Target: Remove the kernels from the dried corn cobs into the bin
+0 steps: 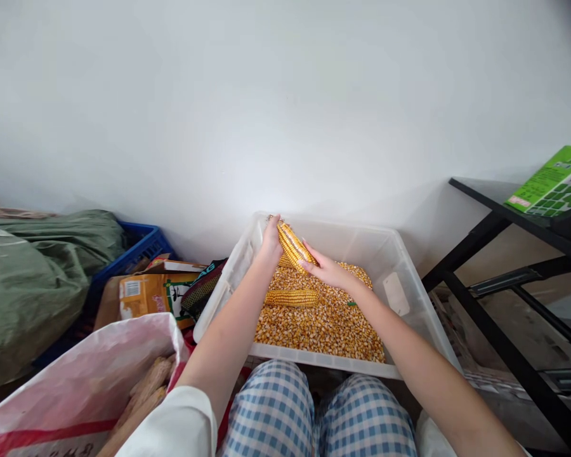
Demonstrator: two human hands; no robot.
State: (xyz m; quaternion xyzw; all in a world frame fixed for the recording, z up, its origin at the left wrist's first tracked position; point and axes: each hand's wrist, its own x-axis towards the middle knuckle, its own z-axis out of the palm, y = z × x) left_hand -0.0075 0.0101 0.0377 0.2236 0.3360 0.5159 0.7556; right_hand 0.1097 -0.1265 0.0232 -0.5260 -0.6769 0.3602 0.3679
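Both hands hold one yellow corn cob [294,246] slantwise above a translucent plastic bin [314,360]. My left hand [272,236] is closed around its upper end. Lower down, my right hand [327,269] grips the other end, thumb and fingers on either side. A stripe along the cob looks stripped of kernels. Loose corn kernels [314,330] cover the bin's floor. On them lies another cob [291,298], still full of kernels, and part of a further cob shows behind the held one. A small green thing [351,303] pokes out among the kernels near my right wrist.
To the left stand a white and red sack [90,355] with bare cobs inside, a yellow carton [145,295] and a blue crate [145,251] under green cloth [71,254]. A black folding frame [495,324] on the right carries a green box [552,181]. A white wall rises behind.
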